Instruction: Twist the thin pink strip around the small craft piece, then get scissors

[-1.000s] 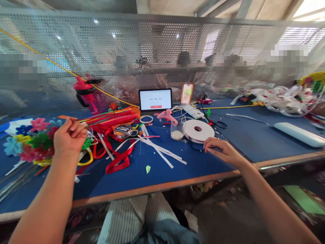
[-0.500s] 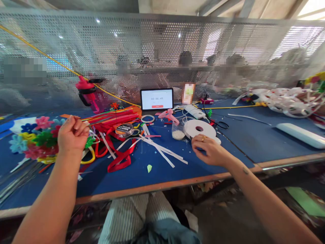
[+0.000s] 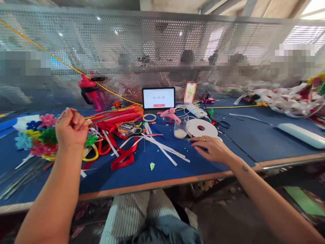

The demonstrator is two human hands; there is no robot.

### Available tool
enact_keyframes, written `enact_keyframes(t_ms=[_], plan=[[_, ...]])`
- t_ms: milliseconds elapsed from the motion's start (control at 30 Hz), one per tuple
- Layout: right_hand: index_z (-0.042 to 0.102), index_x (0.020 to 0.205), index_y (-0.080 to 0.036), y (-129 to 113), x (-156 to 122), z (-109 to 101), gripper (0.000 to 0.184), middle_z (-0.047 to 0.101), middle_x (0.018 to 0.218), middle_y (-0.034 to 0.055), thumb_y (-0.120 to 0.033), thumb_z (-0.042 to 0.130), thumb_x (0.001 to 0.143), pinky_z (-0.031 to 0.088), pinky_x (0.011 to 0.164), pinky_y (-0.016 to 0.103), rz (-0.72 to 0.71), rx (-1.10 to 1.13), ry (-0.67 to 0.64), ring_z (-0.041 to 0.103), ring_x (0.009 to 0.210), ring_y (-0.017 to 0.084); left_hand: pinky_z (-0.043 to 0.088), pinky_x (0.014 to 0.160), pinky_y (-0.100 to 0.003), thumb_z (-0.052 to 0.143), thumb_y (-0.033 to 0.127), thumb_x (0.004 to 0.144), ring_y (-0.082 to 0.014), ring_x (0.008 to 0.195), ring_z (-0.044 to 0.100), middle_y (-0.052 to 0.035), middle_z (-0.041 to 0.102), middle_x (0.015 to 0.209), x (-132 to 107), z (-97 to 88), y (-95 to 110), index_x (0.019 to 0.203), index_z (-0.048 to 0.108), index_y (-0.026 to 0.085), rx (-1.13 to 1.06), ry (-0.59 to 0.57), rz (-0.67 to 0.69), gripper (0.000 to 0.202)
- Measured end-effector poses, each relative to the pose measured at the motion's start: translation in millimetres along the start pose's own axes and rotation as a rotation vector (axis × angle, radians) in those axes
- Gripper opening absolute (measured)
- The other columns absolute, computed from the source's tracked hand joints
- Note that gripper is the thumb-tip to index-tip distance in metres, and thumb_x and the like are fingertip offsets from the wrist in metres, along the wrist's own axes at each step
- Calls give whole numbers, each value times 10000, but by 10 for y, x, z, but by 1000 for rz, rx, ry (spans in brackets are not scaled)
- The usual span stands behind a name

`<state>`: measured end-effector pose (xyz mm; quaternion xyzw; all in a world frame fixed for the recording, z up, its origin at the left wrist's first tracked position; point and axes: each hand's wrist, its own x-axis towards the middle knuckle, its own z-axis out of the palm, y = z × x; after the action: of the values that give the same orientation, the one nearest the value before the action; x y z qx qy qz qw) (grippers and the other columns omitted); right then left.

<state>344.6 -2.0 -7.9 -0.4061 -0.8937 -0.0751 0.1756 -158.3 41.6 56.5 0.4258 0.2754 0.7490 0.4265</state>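
Note:
My left hand (image 3: 71, 128) is raised with its fingers curled closed. A small white tip shows at its fingers, but what they hold is hidden. Behind and beside it is a bunch of colourful flowers (image 3: 38, 139), pink, blue, yellow and green. My right hand (image 3: 209, 148) has its fingers stretched out, low over the table at the front edge of a white roll of tape or ribbon (image 3: 212, 127). Left of that roll lies a clear bag of small white pieces (image 3: 179, 133). White strips (image 3: 170, 151) lie crossed between my hands.
Red ribbon (image 3: 124, 160), yellow-handled scissors (image 3: 90, 154) and red stems (image 3: 114, 116) clutter the left. A pink glue gun (image 3: 171, 115) lies before a tablet (image 3: 158, 98) showing a timer. Thin wires (image 3: 22, 178) lie front left. A long white object (image 3: 301, 135) lies right.
My right hand has straightened its fingers, which were more curled beside the roll. My left hand stays closed in nearly the same place. The view has shifted slightly.

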Motion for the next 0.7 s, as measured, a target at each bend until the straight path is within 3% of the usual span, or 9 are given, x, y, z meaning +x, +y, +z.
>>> enact_keyframes(t_ms=[100,200,333,433,500,600,667,700], plan=[[717,927,-267,81,-90,-24,202,700,1084,4,-273,534,841,486,746,313,145,-72,123,659,951,212,153,440,-213,436,166,893,-61,395,153,77,365,462,4,176,52,791,495,138,-44,-15,120,121],[720,865,-254,81,-122,-90,174,717,1027,5,-283,551,832,473,687,301,277,-164,229,669,872,205,136,432,-222,463,160,881,-58,384,162,75,370,453,8,365,121,783,522,135,13,-77,150,116],[699,772,-242,-150,-16,-230,134,725,871,5,-305,588,814,446,750,309,327,-123,374,643,845,199,155,432,-213,566,202,830,-38,392,210,72,370,447,-21,593,166,786,584,131,221,-195,126,86],[669,776,-204,-519,239,-289,195,681,766,28,-382,598,817,444,679,282,301,200,377,604,696,156,218,447,-199,620,249,805,-36,432,309,58,408,453,-136,782,128,787,628,129,484,-357,41,121],[626,1030,-208,-802,482,-264,266,666,833,38,-390,507,877,430,557,251,293,560,289,548,577,113,259,456,-192,626,285,804,-42,463,375,39,472,494,-270,934,69,795,649,124,698,-504,7,163],[387,1337,-238,-1150,850,-136,475,605,1142,84,-403,461,898,446,524,234,202,997,141,533,552,75,319,472,-191,585,354,819,-58,503,440,4,572,622,-508,1164,-58,799,657,125,874,-720,-20,241],[388,1324,-214,-1277,1021,-35,487,590,1144,85,-411,476,886,443,514,220,164,1162,64,548,585,75,340,505,-190,552,355,830,-72,554,471,-7,601,679,-648,1270,-160,792,656,127,939,-827,29,254],[449,1267,-184,-1304,1070,8,444,619,1029,68,-421,461,891,427,502,213,167,1195,23,535,578,78,335,511,-188,536,350,836,-74,557,465,-2,588,656,-703,1299,-213,771,651,125,971,-864,66,262]])
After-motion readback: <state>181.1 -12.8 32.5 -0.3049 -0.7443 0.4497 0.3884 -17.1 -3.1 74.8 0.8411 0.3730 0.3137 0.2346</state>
